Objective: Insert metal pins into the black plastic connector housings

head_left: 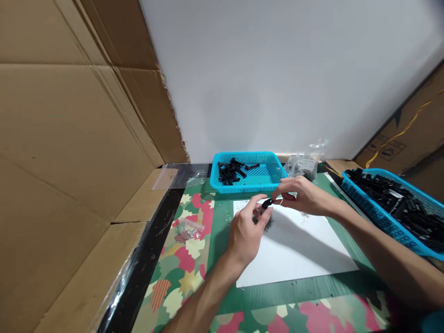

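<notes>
Roughly, the counter (284, 293) is hemmed in on three sides: cardboard (69, 162) rises along the left, a pale wall (256, 78) stands at the back, and a blue basket (376, 213) packed with dark parts sits along the right edge. Another blue basket (266, 178) stands at the back, just beyond the hands, with a clear plastic bag (307, 166) close to its right side. Room for the wrists lies over the white paper (298, 254), which reaches from beneath the hands toward the near edge.

The black piece (267, 203) being handled is small, dark and slightly shiny; its finer shape is too small to make out. It is held just above the far part of the paper, tilted up to the right. The left hand (244, 233) has its fingers clamped on it from the left. The right hand (300, 195) has its fingers bunched at its right end, by something thin and pale; whether they grip the piece itself I cannot tell.
</notes>
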`<move>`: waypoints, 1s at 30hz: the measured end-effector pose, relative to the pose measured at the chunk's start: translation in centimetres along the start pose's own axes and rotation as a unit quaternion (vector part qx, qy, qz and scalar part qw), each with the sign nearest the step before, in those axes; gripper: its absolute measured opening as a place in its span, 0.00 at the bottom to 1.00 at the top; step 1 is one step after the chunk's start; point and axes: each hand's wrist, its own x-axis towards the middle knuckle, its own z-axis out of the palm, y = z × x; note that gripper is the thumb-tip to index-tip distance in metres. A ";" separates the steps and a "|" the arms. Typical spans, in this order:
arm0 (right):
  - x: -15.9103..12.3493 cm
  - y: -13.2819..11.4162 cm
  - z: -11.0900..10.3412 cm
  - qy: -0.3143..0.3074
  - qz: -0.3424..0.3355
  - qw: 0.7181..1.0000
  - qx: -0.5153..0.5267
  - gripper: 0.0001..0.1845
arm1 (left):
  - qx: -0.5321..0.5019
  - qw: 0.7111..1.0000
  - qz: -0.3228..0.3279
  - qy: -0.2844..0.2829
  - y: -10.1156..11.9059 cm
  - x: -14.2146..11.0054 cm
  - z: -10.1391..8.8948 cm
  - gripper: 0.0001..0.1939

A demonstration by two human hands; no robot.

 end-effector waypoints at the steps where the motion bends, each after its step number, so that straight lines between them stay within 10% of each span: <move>1: -0.9 0.0 0.2 -0.001 -0.002 1.000 0.015 0.09 | -0.003 1.000 0.005 -0.027 0.1 -0.2 0.3 0.15; 7: -4.2 2.8 0.0 0.041 0.078 0.990 0.108 0.14 | -0.021 0.998 0.012 -0.057 0.3 -0.7 1.4 0.12; 13: -6.8 6.3 -1.6 -0.135 0.166 0.972 0.094 0.14 | -0.041 0.995 -0.029 -0.087 1.0 -0.7 1.3 0.11; 30: -7.7 5.0 -0.1 -0.124 0.197 0.968 0.093 0.08 | -0.089 0.973 -0.056 -0.206 1.4 -0.7 2.0 0.09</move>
